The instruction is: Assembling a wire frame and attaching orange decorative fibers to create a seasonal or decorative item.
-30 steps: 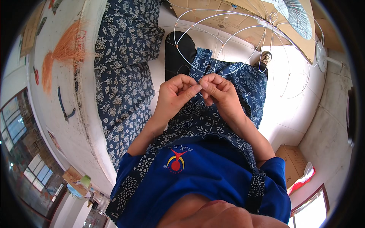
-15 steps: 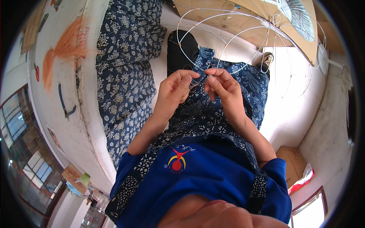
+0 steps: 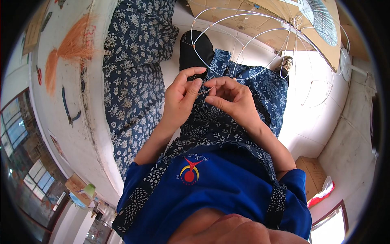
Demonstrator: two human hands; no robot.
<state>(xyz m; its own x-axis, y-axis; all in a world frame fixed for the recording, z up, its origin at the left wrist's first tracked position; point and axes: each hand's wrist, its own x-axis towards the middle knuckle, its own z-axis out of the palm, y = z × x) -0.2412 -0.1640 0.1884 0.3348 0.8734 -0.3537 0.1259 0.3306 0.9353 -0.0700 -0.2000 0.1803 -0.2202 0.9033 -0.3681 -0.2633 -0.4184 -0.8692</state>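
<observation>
Fingers of your left hand (image 3: pixel 183 97) and right hand (image 3: pixel 231 97) meet, pinched together on 1 thin wire (image 3: pixel 204 90); the white wire frame (image 3: pixel 260 44) arches just beyond. Patterned blue fabric (image 3: pixel 134 65) lies at your left.

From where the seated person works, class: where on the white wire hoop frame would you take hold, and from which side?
Grip the white wire hoop frame on the near arc resting over the lap, close to where the left hand and right hand pinch. Come from the person's side: the far loops arch up and away, thin and springy, so they look likely to flex.
</observation>
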